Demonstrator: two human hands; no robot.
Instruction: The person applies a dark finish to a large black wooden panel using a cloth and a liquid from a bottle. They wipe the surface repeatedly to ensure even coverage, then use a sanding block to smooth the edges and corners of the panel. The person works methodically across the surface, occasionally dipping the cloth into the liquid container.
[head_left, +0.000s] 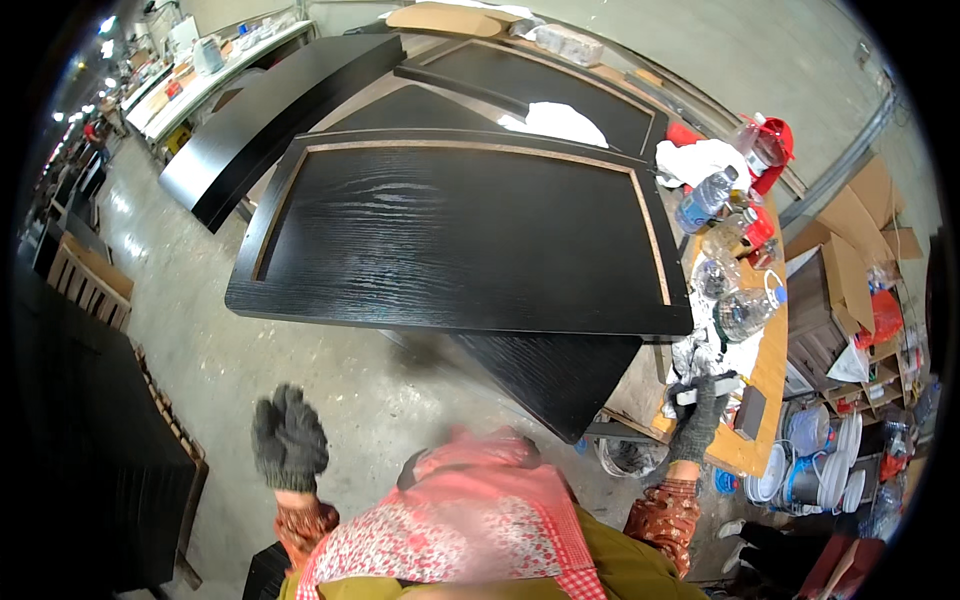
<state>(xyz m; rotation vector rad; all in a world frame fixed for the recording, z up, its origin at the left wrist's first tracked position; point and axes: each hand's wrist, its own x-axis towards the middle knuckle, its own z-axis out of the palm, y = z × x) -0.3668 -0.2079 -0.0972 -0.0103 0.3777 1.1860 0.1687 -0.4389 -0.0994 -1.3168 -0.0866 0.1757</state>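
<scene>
A large black wood-grain panel [450, 240] with a raised frame lies in front of me on top of other panels. My left hand [289, 437], in a dark grey knit glove, hangs over the floor below the panel's left part, its fingers loosely bent and nothing seen in them. At the wooden table's right front corner, my right hand [700, 422] wears a matching glove. Its fingers are closed on a small grey-and-white object [712, 388], too small to name. A dark rectangular block [749, 413] stands beside that hand. Stained white cloth [690, 355] lies just beyond it.
Several clear plastic bottles [745, 315] and white rags [700, 162] crowd the table's [772, 385] right side. A curved black panel [290, 115] is at the back left. Dark panels [90, 430] on pallets are at my left. Buckets [805, 480] and cardboard boxes [850, 265] stand at the right.
</scene>
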